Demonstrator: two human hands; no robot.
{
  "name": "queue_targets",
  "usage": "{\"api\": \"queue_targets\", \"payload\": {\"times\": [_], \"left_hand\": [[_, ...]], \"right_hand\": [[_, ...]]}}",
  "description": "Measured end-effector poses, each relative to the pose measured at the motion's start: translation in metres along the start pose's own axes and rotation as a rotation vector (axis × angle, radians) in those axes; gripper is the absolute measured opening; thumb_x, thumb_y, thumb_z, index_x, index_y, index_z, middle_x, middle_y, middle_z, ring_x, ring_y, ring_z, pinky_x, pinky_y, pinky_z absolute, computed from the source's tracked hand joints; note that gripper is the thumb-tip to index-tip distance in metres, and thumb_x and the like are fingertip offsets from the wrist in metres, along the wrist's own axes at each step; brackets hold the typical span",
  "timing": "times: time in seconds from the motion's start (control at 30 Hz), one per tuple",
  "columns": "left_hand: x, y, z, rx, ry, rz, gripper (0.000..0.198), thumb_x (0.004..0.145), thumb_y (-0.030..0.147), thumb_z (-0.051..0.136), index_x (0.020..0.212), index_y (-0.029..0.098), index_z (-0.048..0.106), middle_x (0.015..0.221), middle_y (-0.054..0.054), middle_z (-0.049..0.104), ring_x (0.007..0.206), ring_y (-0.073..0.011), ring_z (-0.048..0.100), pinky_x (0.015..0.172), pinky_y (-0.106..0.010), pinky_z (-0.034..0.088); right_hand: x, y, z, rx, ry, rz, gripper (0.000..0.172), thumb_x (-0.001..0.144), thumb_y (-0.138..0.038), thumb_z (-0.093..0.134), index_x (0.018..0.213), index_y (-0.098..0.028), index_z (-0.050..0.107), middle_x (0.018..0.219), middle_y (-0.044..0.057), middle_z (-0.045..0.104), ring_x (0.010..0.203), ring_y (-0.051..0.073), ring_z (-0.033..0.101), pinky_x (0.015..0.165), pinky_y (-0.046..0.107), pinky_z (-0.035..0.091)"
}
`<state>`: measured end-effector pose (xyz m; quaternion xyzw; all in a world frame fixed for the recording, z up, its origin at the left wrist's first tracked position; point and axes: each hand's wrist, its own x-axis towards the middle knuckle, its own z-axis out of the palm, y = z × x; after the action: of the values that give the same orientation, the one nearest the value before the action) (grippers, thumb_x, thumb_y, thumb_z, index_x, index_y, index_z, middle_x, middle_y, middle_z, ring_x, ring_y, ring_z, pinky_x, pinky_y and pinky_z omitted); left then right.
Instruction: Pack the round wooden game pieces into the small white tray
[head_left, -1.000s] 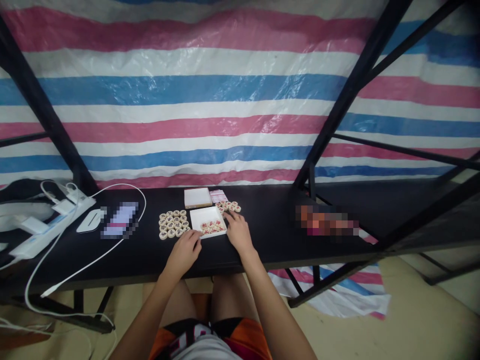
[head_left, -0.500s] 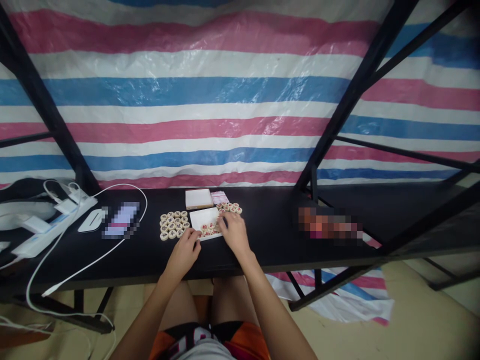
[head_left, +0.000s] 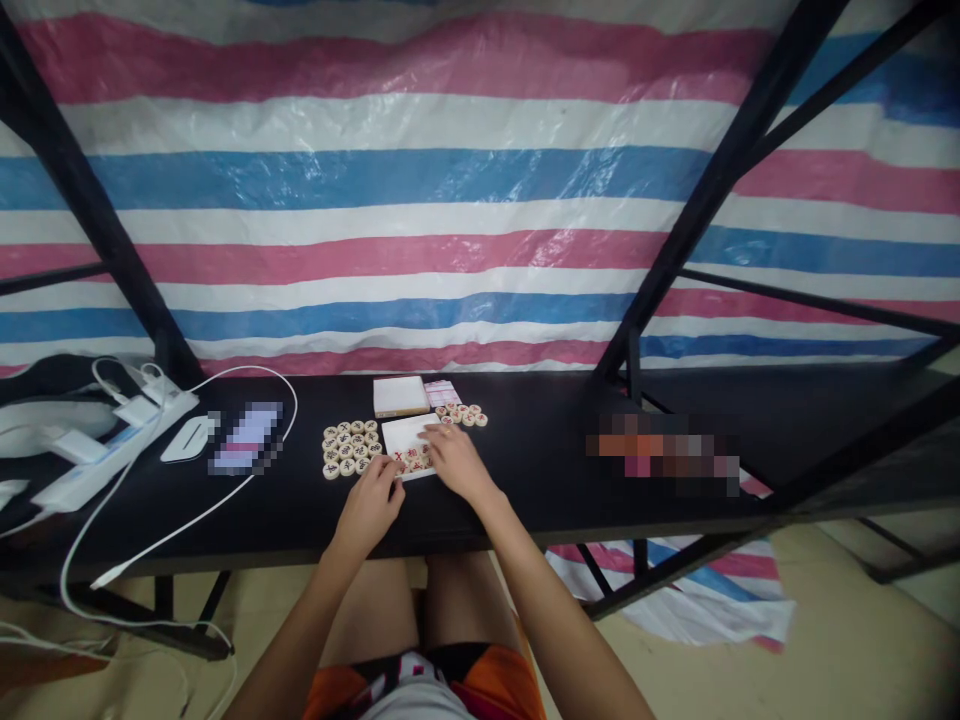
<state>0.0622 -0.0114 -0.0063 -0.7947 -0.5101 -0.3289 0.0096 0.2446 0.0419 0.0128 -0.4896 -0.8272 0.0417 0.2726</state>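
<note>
A shallow white box (head_left: 405,434) lies on the black table, with red-marked xiangqi pieces (head_left: 411,455) in rows along its near side. My left hand (head_left: 373,500) is closed at the box's near left corner, thumb and fingers at the rim. Over the right side of the box reaches my right hand (head_left: 456,460), its fingers bent down onto the pieces at the row's right end; the fingertips partly hide them. Left of the box, black-marked xiangqi pieces (head_left: 349,452) stand in a block. More red-marked pieces (head_left: 469,415) lie behind my right hand.
Behind the box are an open box lid (head_left: 400,398) and a pink-and-white paper (head_left: 442,393). A blurred phone (head_left: 247,438), a white cable (head_left: 180,532) and a power strip (head_left: 105,470) lie to the left. Blurred items (head_left: 660,455) are at right. Black frame bars (head_left: 675,230) flank the table.
My right hand has moved left from the box's right edge to over the pieces inside. My left hand stays at the near left corner. The whole view has shifted slightly.
</note>
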Motion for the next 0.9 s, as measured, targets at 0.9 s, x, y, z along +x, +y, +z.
{"api": "queue_targets", "payload": {"times": [0.9], "left_hand": [[0.000,-0.012,0.010,-0.116,0.006,0.111,0.021,0.087,0.014,0.043,0.094,0.019,0.063,0.093,-0.006,0.060,0.090,-0.0179,0.058,0.086,-0.036,0.050]], "right_hand": [[0.008,0.029,0.007,0.162,0.184,0.029,0.012,0.086,-0.021,0.049,0.091,-0.019,0.059,0.096,0.005,0.065,0.094,0.019,0.057,0.087,0.030,0.040]]}}
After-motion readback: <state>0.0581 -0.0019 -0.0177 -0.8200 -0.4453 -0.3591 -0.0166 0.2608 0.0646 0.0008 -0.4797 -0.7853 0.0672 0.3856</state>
